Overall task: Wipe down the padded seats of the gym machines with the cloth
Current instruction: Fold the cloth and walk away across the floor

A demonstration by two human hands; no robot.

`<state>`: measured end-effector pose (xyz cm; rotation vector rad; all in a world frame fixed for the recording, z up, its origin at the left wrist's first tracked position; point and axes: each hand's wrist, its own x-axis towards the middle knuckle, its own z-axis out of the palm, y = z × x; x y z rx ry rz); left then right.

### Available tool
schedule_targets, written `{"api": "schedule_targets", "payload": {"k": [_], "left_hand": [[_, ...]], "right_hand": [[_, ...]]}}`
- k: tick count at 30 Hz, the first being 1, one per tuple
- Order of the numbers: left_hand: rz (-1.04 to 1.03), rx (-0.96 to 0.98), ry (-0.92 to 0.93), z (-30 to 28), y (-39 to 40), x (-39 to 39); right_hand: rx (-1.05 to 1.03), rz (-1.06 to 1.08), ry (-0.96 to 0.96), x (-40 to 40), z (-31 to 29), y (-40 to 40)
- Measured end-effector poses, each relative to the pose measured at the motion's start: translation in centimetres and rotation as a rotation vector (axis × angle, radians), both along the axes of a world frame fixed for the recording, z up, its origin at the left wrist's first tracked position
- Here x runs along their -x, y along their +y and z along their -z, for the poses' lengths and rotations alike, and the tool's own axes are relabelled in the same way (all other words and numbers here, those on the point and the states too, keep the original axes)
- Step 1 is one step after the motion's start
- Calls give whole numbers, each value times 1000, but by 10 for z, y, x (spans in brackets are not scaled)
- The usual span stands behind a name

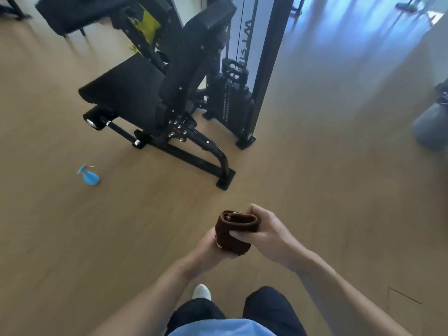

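A folded dark brown cloth (234, 231) is held low in front of me by both hands. My left hand (210, 248) cups it from below and behind. My right hand (263, 232) pinches its upper fold from the right. Ahead on the left stands a black gym machine with a padded seat (126, 89) and a tilted padded backrest (194, 57). The seat is well out of reach of both hands, about a body length away.
A blue spray bottle (90, 176) stands on the wooden floor left of the machine's base bar (194, 157). The weight stack and upright frame (261, 76) rise behind the seat. Another person's leg and shoe (432, 120) show at the right edge. More black equipment (70, 13) sits at the top left.
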<state>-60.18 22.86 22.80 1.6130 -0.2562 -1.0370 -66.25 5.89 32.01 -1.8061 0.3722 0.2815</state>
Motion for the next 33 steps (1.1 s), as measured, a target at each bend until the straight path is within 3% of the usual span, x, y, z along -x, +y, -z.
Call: {"api": "schedule_targets", "payload": {"k": [2, 4, 10, 13, 17, 20, 26, 33], "left_hand": [[-20, -72, -51, 2, -28, -40], [-106, -100, 18, 6, -55, -81], [-266, -173, 214, 31, -122, -198], [-419, -226, 281, 47, -154, -251], [-636, -325, 302, 82, -198, -328], [-683, -420, 230, 121, -228, -386], [-879, -642, 120, 233, -250, -478], [-924, -789, -83, 337, -242, -530]], "right_hand": [[-275, 48, -60, -45, -15, -32], [-447, 104, -108, -94, -20, -72], [-604, 269, -118, -261, 21, -207], [-445, 179, 58, -340, 71, -273], [2, -36, 278, -429, 155, -332], [226, -52, 341, -489, 205, -348], [319, -228, 464, -590, 327, -347], [440, -224, 326, -661, 424, -305]]}}
